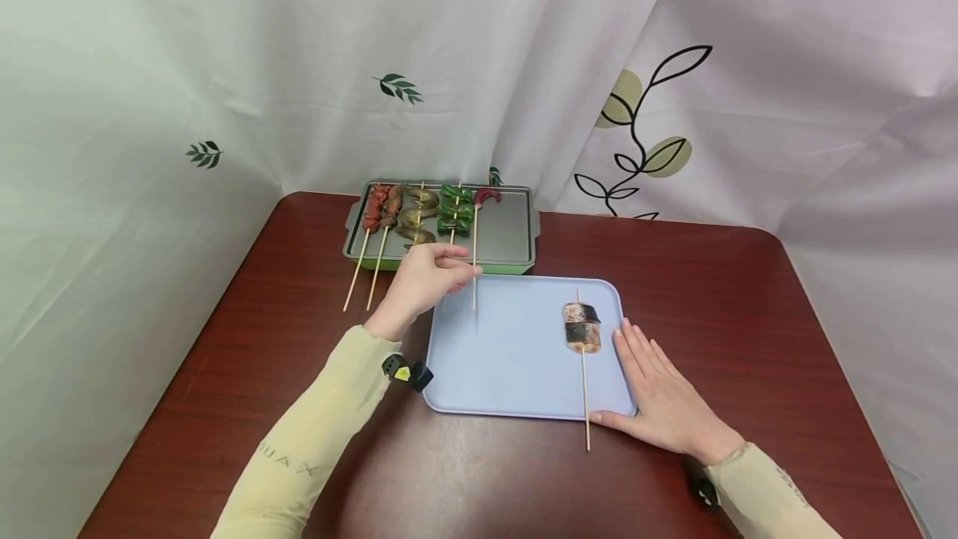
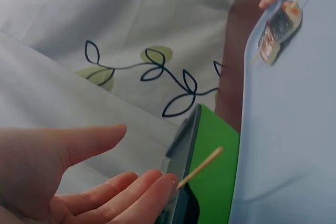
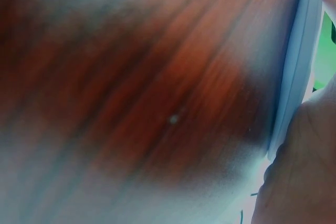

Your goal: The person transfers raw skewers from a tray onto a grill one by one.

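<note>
My left hand (image 1: 436, 274) is over the front rim of a grey pan with green sides (image 1: 505, 231). Its fingertips are at the stick of a skewer with a curled dark-red piece (image 1: 486, 194). In the left wrist view the thumb stands apart from the fingers, and the bare stick end (image 2: 202, 166) shows just past a fingertip. My right hand (image 1: 662, 398) lies with straight fingers along the right edge of a light-blue tray (image 1: 501, 364). On that tray, near this hand, is a skewer of dark-and-pale chunks (image 1: 582, 329), its stick overhanging the front edge.
Left of the dark-red piece, the pan holds skewers of green pieces (image 1: 454, 210), brown wing-like pieces (image 1: 417, 216), browned meat (image 1: 391, 206) and red chunks (image 1: 376, 208). Two sticks jut past its front. The brown table (image 1: 711, 289) meets white curtains (image 1: 337, 65) behind.
</note>
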The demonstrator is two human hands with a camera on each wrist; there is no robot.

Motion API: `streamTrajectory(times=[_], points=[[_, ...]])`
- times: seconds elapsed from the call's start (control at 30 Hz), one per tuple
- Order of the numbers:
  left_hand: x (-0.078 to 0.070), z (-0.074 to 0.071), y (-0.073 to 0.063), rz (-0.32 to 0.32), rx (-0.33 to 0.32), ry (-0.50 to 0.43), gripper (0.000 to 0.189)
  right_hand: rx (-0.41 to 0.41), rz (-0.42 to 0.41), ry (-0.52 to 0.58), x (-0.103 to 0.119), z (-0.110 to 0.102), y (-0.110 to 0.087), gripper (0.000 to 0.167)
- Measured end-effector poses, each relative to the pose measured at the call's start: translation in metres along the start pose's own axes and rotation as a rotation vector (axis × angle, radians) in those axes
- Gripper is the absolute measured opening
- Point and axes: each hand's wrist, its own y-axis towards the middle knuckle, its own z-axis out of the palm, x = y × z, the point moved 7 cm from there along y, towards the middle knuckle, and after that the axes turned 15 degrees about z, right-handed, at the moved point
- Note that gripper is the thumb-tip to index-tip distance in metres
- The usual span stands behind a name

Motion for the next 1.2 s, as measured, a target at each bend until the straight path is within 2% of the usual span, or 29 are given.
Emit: streamTrajectory(times=[0.3,0.6,0.93,1.2], points=[[-0.012,0.013,-0.013,0.083,0.054,0.042,0.044,0.001,0.002,0.000,0.000,0.000,0.002,0.119],[-0.012,0.030,-0.027,0.113,0.091,0.021,0.040,0.002,0.001,0.000,0.000,-0.001,0.001,0.119],[-0.001,0.046,-0.040,0.112,0.124,-0.001,0.041,0.005,0.003,-0.005,0.000,0.000,0.001,0.120],[0.005,0.052,-0.049,0.098,0.134,-0.021,0.043,0.003,0.005,0.003,0.000,0.000,0.000,0.120]])
